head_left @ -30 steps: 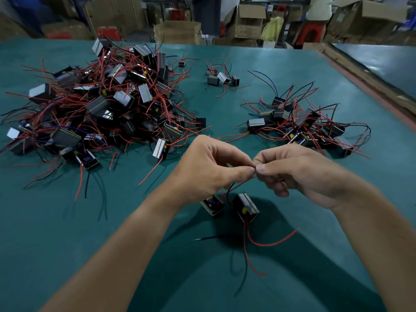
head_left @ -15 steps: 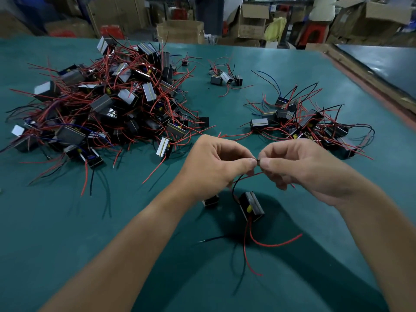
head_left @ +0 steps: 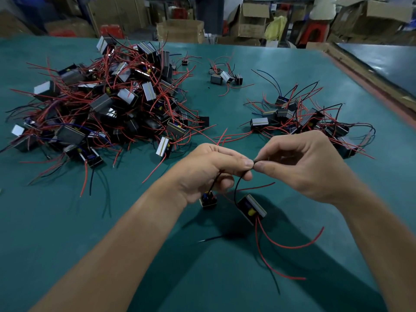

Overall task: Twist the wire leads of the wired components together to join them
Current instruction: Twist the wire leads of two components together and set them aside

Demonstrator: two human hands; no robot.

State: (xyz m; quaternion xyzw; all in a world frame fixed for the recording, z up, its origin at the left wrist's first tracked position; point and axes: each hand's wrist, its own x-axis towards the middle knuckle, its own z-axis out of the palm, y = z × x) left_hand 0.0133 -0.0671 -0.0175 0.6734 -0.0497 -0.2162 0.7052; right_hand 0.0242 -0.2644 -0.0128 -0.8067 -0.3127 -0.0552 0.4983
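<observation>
Trailing toward the person over the green table [head_left: 67, 244], two red wires [head_left: 292, 246] run from the larger component [head_left: 252, 208], which sits beside the smaller component [head_left: 208, 199] just beneath the hands. Above these, the left hand [head_left: 209, 167] and the right hand [head_left: 308, 167] meet fingertip to fingertip, each pinching between curled thumb and forefinger the black leads [head_left: 236, 188] that rise from the two components. Farther out lie a large pile [head_left: 108, 102] of components on the left, a smaller pile [head_left: 310, 122] on the right and a few loose units [head_left: 225, 76] between them, with cardboard boxes [head_left: 180, 30] beyond the table edge.
</observation>
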